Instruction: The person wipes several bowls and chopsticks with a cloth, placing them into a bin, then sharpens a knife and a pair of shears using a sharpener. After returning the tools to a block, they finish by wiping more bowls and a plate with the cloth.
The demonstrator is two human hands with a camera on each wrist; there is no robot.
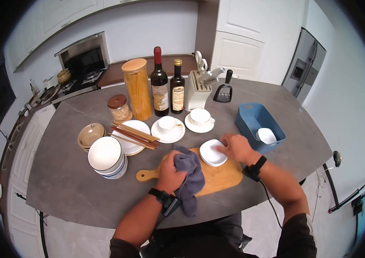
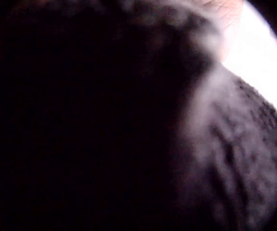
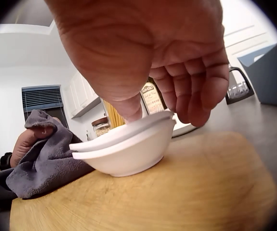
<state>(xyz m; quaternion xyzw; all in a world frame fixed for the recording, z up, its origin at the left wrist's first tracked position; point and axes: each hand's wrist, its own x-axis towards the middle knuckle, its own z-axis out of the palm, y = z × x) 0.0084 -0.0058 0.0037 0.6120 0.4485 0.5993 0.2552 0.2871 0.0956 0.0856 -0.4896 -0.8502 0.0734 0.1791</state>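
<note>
Two nested white bowls (image 1: 213, 153) (image 3: 124, 149) sit on a wooden cutting board (image 1: 222, 179) (image 3: 201, 178). My right hand (image 1: 237, 148) (image 3: 143, 53) pinches the rim of the upper one, with the thumb inside and the fingers curled over the far side. My left hand (image 1: 170, 174) (image 3: 26, 144) grips a bunched grey cloth (image 1: 189, 176) (image 2: 225, 159) (image 3: 49, 154) at the left part of the board; part of the cloth hangs over the board's near edge. The left wrist view is mostly dark, filled by the cloth.
A blue basket (image 1: 257, 124) with white bowls (image 1: 267, 136) inside stands at the right. At the left are stacked bowls (image 1: 105, 154) and a plate (image 1: 134, 126) under chopsticks (image 1: 136, 136). Behind are cups (image 1: 167, 124), bottles (image 1: 160, 92), a pasta jar (image 1: 138, 94) and a knife block (image 1: 196, 92).
</note>
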